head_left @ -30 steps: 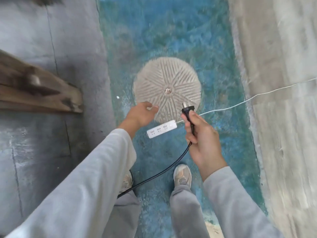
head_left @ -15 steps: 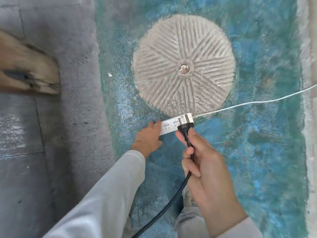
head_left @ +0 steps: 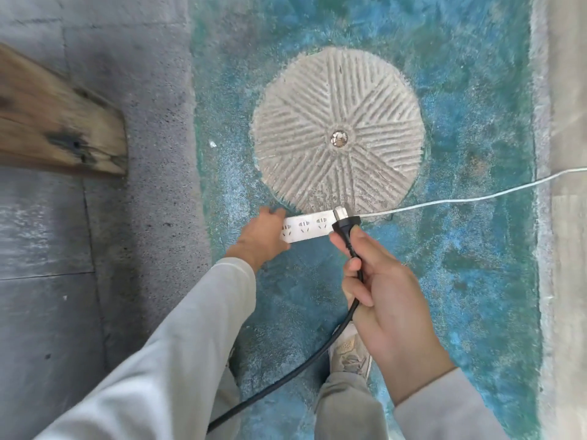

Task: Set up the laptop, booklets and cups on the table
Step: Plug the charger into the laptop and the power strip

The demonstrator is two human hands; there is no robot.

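So the person is standing over a patch of blue-green painted rough ground (head_left: 460, 281), looking straight down. The left hand (head_left: 262, 238) is lying on the left end of a white plastic power strip (head_left: 306, 228), fingers curled over its end, pinning it to the ground. The right hand (head_left: 386, 300) is closed around a black power cable (head_left: 286, 376) just behind its black plug (head_left: 345, 225), and the plug is sitting right at the strip's right end, prongs pointing at it. Can't tell if it's actually seated in a socket, as the plug itself is covering that spot.

Three sockets are showing open on the strip to the left of the plug. A thin white cord (head_left: 476, 198) is running off the strip's right end toward the right edge. Just behind the strip, touching or nearly so, a round grooved grey millstone (head_left: 338, 131) is lying set into the ground. To the left, grey concrete paving (head_left: 79, 281) and the end of a weathered brown wooden plank (head_left: 60, 122), well apart from the hands. A beige sneaker (head_left: 349, 354) is peeking out under the right wrist.

No readable writing or brand anywhere on the strip or plug. Laptop, booklets and cups aren't showing from the head camera.
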